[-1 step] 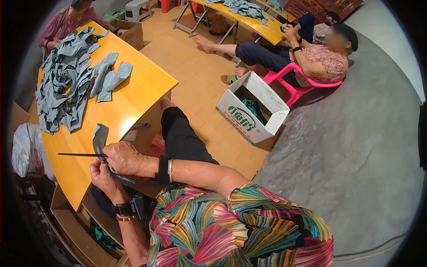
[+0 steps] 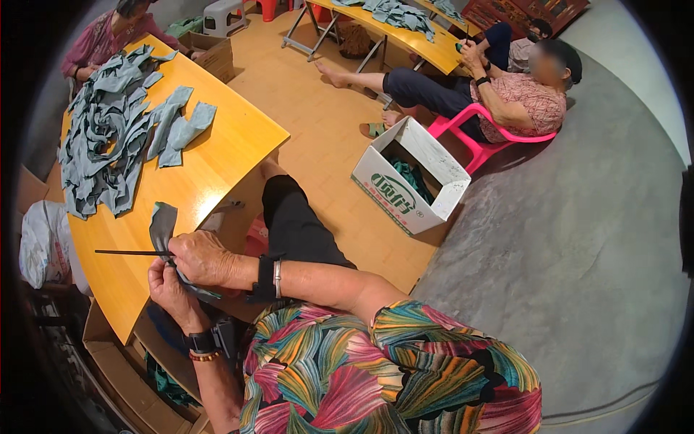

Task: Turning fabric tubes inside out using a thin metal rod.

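My right hand (image 2: pixel 210 259) is closed at the edge of the yellow table, with the end of a thin dark stick (image 2: pixel 130 252) at its fingers. The stick points left over the tabletop. Just below, my left hand (image 2: pixel 172 293) pinches a grey-green cloth strip (image 2: pixel 163 223). One end of the strip stands up above my hands; its other end (image 2: pixel 202 291) hangs beneath the right hand. My fingers hide the place where cloth and stick meet. A large heap of similar cloth pieces (image 2: pixel 101 145) lies farther up the table (image 2: pixel 242 137), with a few loose pieces (image 2: pixel 184 134) beside it.
An open white carton (image 2: pixel 390 189) with dark green cloth inside stands on the floor. A person (image 2: pixel 520 108) sits beyond it on a pink chair (image 2: pixel 473 148). Another person (image 2: pixel 108 40) is at the table's far end. Cardboard boxes (image 2: pixel 119 369) and a white plastic bag (image 2: pixel 45 242) are at left.
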